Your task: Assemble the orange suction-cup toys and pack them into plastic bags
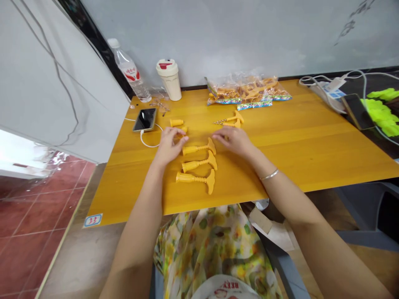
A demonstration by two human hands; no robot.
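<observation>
My left hand (171,143) is at the left-centre of the table, its thumb and index finger at a small yellow plastic sleeve (184,130), partly hidden by the fingers. Another yellow sleeve (176,122) lies just beyond. My right hand (234,140) hovers with fingers stretched leftward and nothing visible in them. Behind it lie two yellow T-handled corkscrews (229,119) with bare metal spirals, one partly covered by the hand. Between my forearms, three T-handled corkscrews with sleeves over their spirals lie in a column: the top one (199,148), the middle one (199,163) and the bottom one (196,178).
Clear plastic packets (249,90) of yellow pieces lie against the back wall. At the back left stand a water bottle (131,72) and a lidded cup (170,79). A phone (145,119) on a white cable lies left. A power strip (330,91) sits back right.
</observation>
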